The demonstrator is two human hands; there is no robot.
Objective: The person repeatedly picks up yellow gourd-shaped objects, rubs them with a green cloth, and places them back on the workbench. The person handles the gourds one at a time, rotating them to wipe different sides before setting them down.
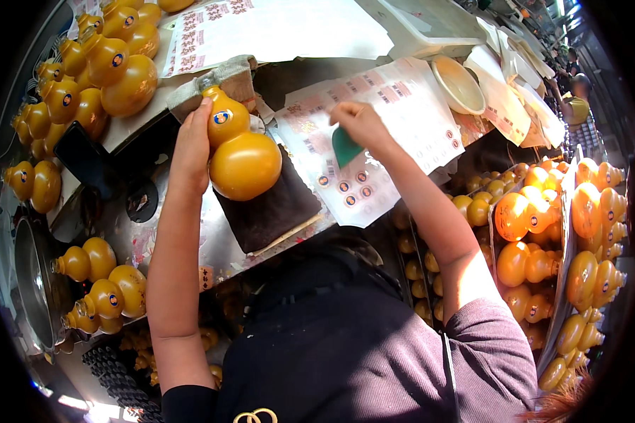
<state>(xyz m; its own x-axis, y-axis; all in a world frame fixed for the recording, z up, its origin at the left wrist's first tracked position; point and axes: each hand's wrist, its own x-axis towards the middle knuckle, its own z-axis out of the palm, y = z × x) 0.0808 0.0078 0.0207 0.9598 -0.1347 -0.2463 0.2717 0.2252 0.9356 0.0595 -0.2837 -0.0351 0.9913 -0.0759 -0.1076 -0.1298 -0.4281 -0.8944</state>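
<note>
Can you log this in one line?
left hand: against yellow gourd bottle | right hand: holding green card over sticker sheet | nearby: dark pad

Grey worktable [130,238], blk pad [271,215], sticker sht [420,116], amber gourd btls [129,286]

On the left I can see a black phone [81,154] and a metal basin [34,278]. Further over, a pale bowl [460,86] sits just beside a white tub [434,48].

On the counter [217,236], the label sheet [410,106] lies right of the gourd bottle [245,167] (bowl [460,86] beyond), clustered bottles [128,86] left.
</note>
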